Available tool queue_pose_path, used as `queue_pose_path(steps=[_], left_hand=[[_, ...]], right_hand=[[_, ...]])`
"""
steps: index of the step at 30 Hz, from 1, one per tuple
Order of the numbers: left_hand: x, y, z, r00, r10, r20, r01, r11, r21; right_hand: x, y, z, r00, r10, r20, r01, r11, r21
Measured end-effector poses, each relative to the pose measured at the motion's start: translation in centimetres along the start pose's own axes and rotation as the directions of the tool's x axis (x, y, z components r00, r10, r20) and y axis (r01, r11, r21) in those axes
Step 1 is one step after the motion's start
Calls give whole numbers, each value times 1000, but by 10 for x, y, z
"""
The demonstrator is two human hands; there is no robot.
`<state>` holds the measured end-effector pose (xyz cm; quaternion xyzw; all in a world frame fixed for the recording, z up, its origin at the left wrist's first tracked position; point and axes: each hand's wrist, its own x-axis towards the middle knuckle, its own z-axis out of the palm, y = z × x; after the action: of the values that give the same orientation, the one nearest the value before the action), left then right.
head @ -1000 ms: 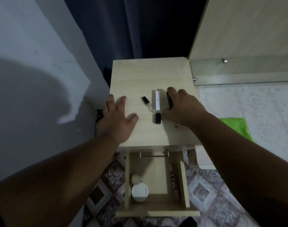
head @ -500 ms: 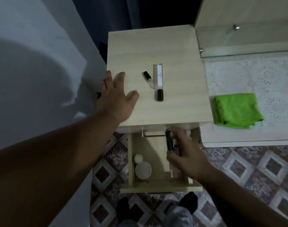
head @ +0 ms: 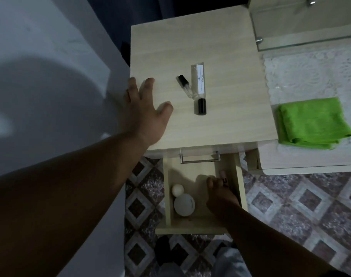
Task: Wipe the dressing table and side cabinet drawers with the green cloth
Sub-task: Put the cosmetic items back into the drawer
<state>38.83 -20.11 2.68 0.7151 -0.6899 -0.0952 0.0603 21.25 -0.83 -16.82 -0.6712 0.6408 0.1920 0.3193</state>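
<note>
The folded green cloth (head: 312, 124) lies on the lace-covered dressing table (head: 310, 72) at the right, with no hand on it. My left hand (head: 148, 116) rests flat with spread fingers on the left part of the side cabinet top (head: 190, 47). One cabinet drawer (head: 190, 229) stands pulled out below. My right hand (head: 222, 198) is down inside its right side, fingers curled round a thin dark tube (head: 225, 181), beside a pink tube (head: 222, 173) lying along the drawer wall.
Two clear vials with black caps, a short one (head: 185, 86) and a long labelled one (head: 200, 88), lie on the cabinet top. A white round jar (head: 184, 204) and a small white ball (head: 177, 189) sit in the drawer. A wall stands close on the left; patterned floor tiles lie below.
My right hand took a dark tube from the cabinet top beside the vials and carried it down into the open drawer. My left hand stayed flat on the cabinet top.
</note>
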Motion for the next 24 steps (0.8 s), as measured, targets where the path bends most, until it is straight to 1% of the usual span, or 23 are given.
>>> queue_pose_path(steps=[3,5,7,8,9,11,12,13,14,15,16,18,19,20,24], left_hand=[[3,1,-2,1000,-4,8,4,1000,-4],[2,1,-1,1000,3,17,-3,1000,-6],[1,0,-1,1000,5,25,-4,1000,-21],[2,0,-2,1000,2,31,-1,999,-33],[1,-2,-1,999,-1,43,3,999,-43],[1,-4,-1,999,-3,44,5,999,-48],[3,-3,-2,999,-4,33,5,999,-45],[2,-4,-1,1000,-3,31,4,999,-40],[2,-4,-2,1000,-5,28,6,999,-42],[2,-4,-3,1000,-6,28,7,999,-47],[0,-3,-2,999,-3,35,5,998,-56],[-1,-3,-3,999,6,44,-2,997,-82],[-1,-3,-3,999,7,46,-3,996,-90],[-1,-4,-3,999,10,49,-6,996,-89],[-2,-6,-2,999,29,40,-26,997,-66]], right_hand=[[0,1,-3,996,52,68,-48,997,-69],[-5,-3,-13,994,65,84,-60,996,-62],[-22,-9,-42,992,90,93,-87,996,-34],[-32,-11,-59,992,72,99,-73,997,10],[-46,-13,-76,993,22,116,-30,997,69],[-74,-17,-121,978,-139,155,107,974,201],[-86,-16,-148,971,-198,132,155,948,279],[-98,-18,-174,970,-230,75,188,912,365],[-104,-19,-203,977,-212,-28,201,871,448],[-105,-20,-231,974,-148,-169,215,830,514],[-101,-20,-253,954,-70,-293,226,807,545],[-80,-21,-291,888,9,-460,235,850,471],[-65,-24,-307,863,17,-504,223,883,412],[-50,-27,-317,856,18,-517,202,908,367],[-9,-51,-329,888,-56,-456,187,951,247]])
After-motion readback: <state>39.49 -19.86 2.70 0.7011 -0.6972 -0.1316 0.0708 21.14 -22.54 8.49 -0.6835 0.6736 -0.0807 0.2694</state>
